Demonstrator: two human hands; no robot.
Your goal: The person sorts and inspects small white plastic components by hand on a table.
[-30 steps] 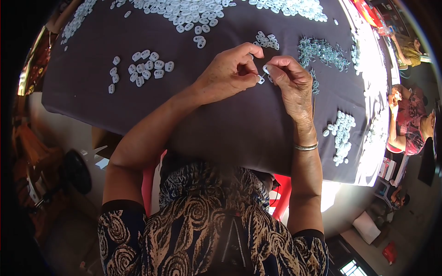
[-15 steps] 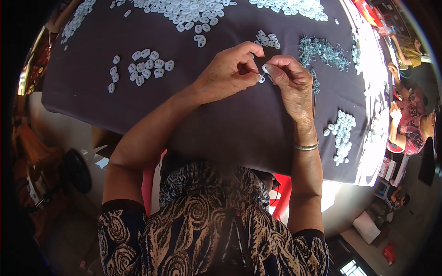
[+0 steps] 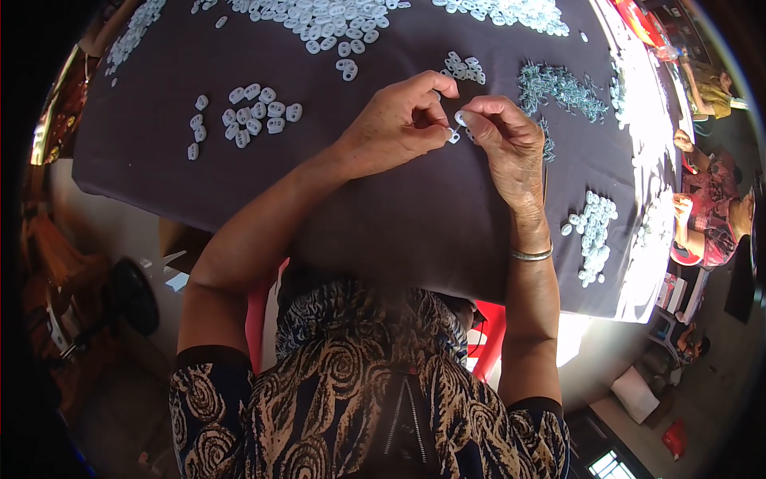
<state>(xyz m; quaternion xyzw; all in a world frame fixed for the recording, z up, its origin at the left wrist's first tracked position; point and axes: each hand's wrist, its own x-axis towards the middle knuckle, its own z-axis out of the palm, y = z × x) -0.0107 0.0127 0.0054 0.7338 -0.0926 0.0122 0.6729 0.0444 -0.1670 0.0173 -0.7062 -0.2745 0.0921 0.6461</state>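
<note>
My left hand (image 3: 395,128) is closed in a pinch, thumb and forefinger on a small white plastic piece with a hole (image 3: 454,137). Facing it, my right hand (image 3: 508,148) grips a second small white rounded piece (image 3: 460,119) between thumb and fingers. The two pieces nearly meet; whether they touch cannot be made out. Just beyond the fingertips lies a little cluster of white pieces (image 3: 465,69). To the right of my right hand spreads a heap of tiny grey-green, spring-like bits (image 3: 562,92).
A dark cloth (image 3: 375,231) covers the table. Large heaps of white two-holed ovals (image 3: 319,20) lie at the far side, with a loose group (image 3: 254,114) at left. Small white pieces (image 3: 594,231) are piled near the right edge. Another person (image 3: 710,199) sits beyond it.
My hands hold almost the same pose; the white piece in my right fingers has tilted slightly. At the right, the other person's hands have shifted.
</note>
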